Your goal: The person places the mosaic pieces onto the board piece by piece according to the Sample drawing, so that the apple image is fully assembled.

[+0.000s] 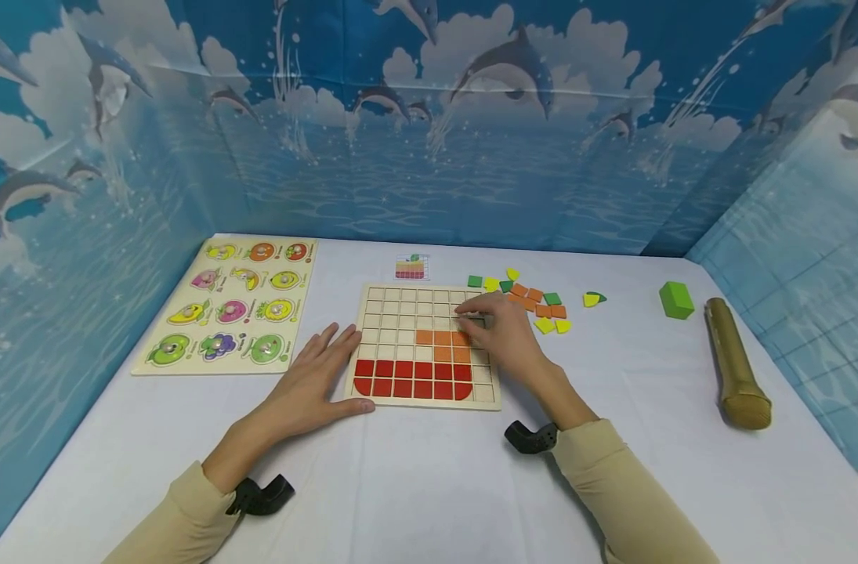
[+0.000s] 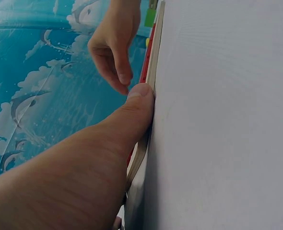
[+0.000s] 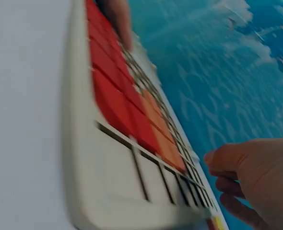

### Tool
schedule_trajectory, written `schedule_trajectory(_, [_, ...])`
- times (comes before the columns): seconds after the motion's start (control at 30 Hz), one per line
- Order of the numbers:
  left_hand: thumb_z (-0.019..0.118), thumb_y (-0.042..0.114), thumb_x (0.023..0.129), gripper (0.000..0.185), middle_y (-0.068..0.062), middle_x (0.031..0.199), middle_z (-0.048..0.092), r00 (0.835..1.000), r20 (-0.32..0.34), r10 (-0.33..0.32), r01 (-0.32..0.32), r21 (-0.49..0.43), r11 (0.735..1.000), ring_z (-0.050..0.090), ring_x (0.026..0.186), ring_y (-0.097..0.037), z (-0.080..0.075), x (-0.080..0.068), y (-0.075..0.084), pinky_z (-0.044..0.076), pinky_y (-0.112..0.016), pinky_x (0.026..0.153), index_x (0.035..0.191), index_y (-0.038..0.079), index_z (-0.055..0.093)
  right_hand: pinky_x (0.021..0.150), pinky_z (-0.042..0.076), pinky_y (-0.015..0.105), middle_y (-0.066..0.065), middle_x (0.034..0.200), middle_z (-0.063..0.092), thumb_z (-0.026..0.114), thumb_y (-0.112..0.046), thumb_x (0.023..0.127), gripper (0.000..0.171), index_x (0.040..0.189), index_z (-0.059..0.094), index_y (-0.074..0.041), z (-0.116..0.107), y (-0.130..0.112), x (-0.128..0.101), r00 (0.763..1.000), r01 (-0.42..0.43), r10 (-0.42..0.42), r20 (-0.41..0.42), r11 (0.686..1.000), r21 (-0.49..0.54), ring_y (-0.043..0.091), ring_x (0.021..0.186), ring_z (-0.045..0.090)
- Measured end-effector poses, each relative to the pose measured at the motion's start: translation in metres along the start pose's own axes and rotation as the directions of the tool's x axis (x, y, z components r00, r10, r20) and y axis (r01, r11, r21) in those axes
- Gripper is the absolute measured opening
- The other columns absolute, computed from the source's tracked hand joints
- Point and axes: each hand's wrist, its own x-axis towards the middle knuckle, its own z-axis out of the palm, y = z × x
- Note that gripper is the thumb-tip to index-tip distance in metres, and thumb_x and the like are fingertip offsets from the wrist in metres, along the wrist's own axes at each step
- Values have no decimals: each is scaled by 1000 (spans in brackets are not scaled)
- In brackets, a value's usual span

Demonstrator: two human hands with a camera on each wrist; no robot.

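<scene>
A pale wooden grid board (image 1: 386, 301) lies in front of me. Two rows of red tiles (image 1: 403, 378) fill its lower part, and several orange tiles (image 1: 443, 346) sit above them toward the right. My left hand (image 1: 312, 388) is spread at the board's left side, fingertips at the left edge and thumb at the near edge. Over the upper right of the grid hovers my right hand (image 1: 506, 333), its fingers loosely bent. No piece shows between its thumb and fingers in the left wrist view (image 2: 116, 52) or right wrist view (image 3: 256, 177).
Loose orange, green and yellow pieces (image 1: 527, 301) are scattered beyond the board's right corner. A small picture card (image 1: 411, 267) lies behind the board. Left stands a flat fruit puzzle board (image 1: 241, 294). Far right are a green block (image 1: 676, 300) and an olive-brown cylindrical object (image 1: 735, 364).
</scene>
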Motion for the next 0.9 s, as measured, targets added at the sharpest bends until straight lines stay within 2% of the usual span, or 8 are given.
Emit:
schedule_trajectory(0.1, [78,67,84,113,-7,176,24,1000,-2,3,-3,0,1000,10,165,-33,0,0,0,10,-53,134,168,11,27,92,57,50,14,108,77,79,-8,94,19,112,81,-3,-12,12,1,998,-51,51,-33,999,-15,32,102,71])
schedule_trajectory(0.2, [77,67,84,113,-7,176,24,1000,-2,5,-5,2,1000,10,165,-33,0,0,0,10,-53,134,168,11,27,92,56,51,15,103,78,80,-6,93,20,112,80,-2,-20,23,2,995,-84,82,-54,995,-44,33,95,73])
schedule_trajectory(0.37, [77,67,84,113,-7,176,24,1000,2,6,-6,3,1000,10,165,-33,0,0,0,10,-53,134,168,11,26,96,54,52,15,108,78,81,-6,92,21,113,80,-1,-24,35,0,992,-123,119,-38,986,-109,34,102,69])
schedule_trajectory(0.53, [77,68,84,113,-6,176,23,1000,2,5,-5,2,1000,10,165,-33,0,0,1,10,-54,134,168,12,26,94,52,51,17,111,78,82,-4,90,23,113,80,-1,-25,40,0,993,-119,115,-31,982,-144,35,105,66])
schedule_trajectory(0.9, [77,67,84,113,-7,176,24,1000,5,-7,7,2,1000,10,165,-33,-1,0,2,10,-54,134,168,11,27,88,61,45,15,114,75,81,-5,91,25,116,79,-2,-30,41,2,986,-161,166,31,978,-132,29,102,68])
